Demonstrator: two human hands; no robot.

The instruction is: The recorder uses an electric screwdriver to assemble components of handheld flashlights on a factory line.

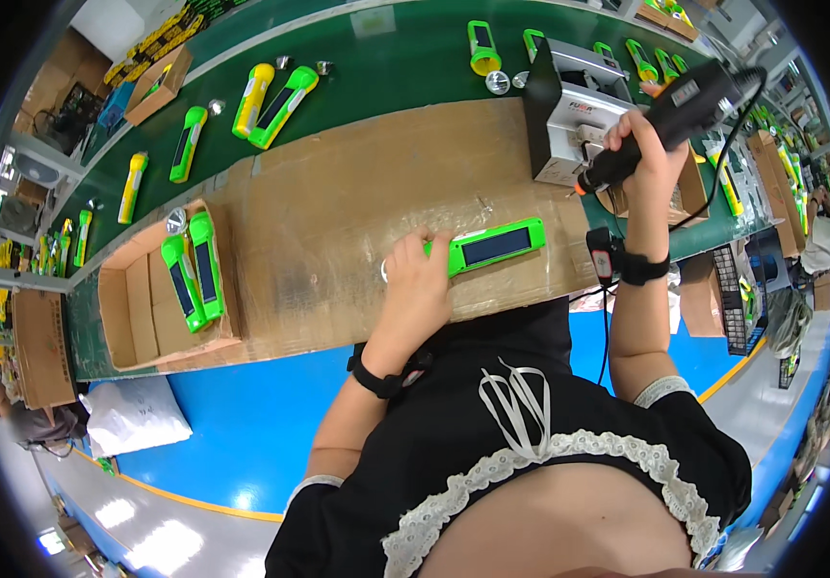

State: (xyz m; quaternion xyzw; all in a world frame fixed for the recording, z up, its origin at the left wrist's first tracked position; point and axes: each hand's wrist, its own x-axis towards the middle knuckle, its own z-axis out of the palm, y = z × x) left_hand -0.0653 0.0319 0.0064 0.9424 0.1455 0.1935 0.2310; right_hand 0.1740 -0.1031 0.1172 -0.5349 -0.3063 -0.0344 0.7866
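My left hand is closed round the head end of a green flashlight, which lies on a flattened cardboard sheet with its dark solar panel facing up. The fingers cover much of that end. To the right, my right hand grips a corded black electric screwdriver. Its orange-ringed tip points down and left, just in front of a black and white box-shaped machine and apart from the flashlight.
An open cardboard box at the left holds two green flashlights and a reflector. More green and yellow flashlights lie along the back of the green bench. The screwdriver's cable hangs beside my right forearm.
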